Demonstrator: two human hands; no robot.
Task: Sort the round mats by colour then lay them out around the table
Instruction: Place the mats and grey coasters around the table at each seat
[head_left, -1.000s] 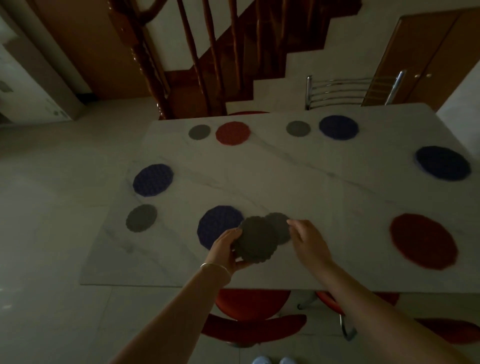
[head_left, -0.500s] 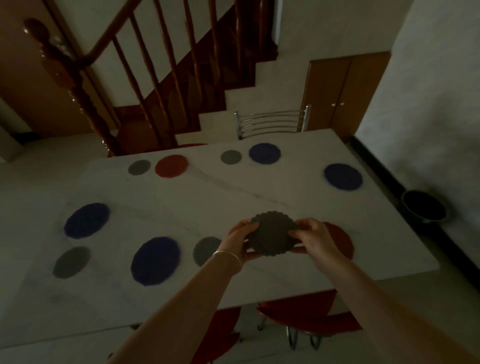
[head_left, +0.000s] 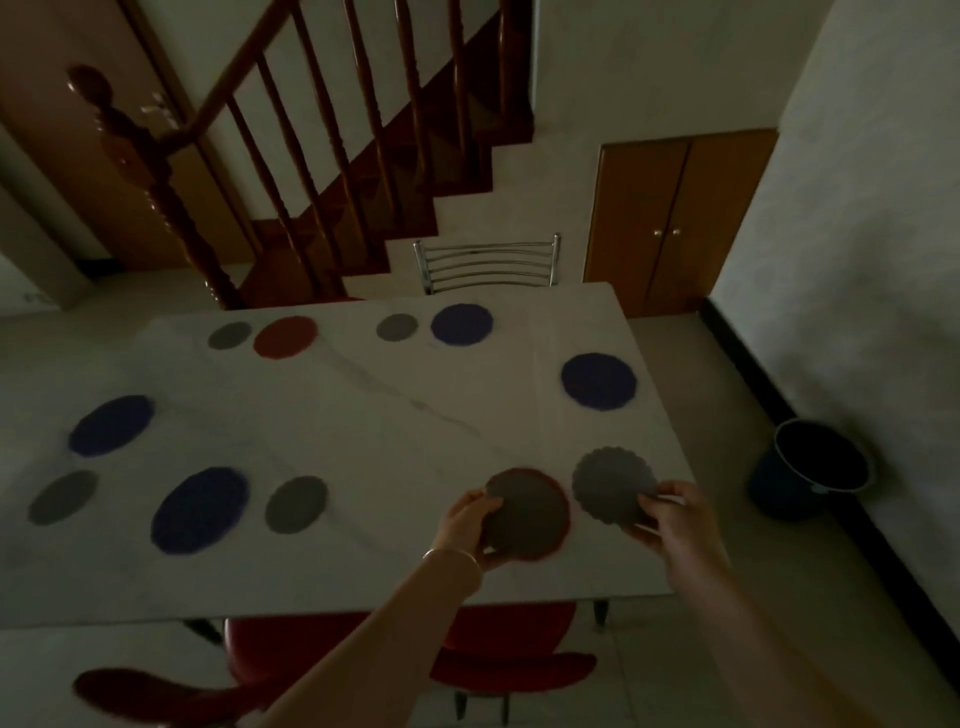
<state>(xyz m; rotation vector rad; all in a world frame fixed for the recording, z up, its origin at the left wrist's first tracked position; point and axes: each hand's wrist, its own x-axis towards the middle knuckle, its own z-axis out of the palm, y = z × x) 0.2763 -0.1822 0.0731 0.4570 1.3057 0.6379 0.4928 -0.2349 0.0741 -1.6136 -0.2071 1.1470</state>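
One grey round mat (head_left: 527, 512) is pinched at its left edge by the left hand (head_left: 467, 522), held over a red mat (head_left: 563, 499) near the marble table (head_left: 363, 410) front-right corner. A scalloped grey mat (head_left: 610, 483) just beside it is gripped at its right edge by the right hand (head_left: 675, 525).

A home's dining corner. Wooden staircase (head_left: 332, 156) rises behind the marble table (head_left: 363, 415); a metal-backed chair (head_left: 485, 262) faces cupboard doors (head_left: 675, 218).

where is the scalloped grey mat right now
In the head view, the scalloped grey mat is in the right hand near the table's right corner.
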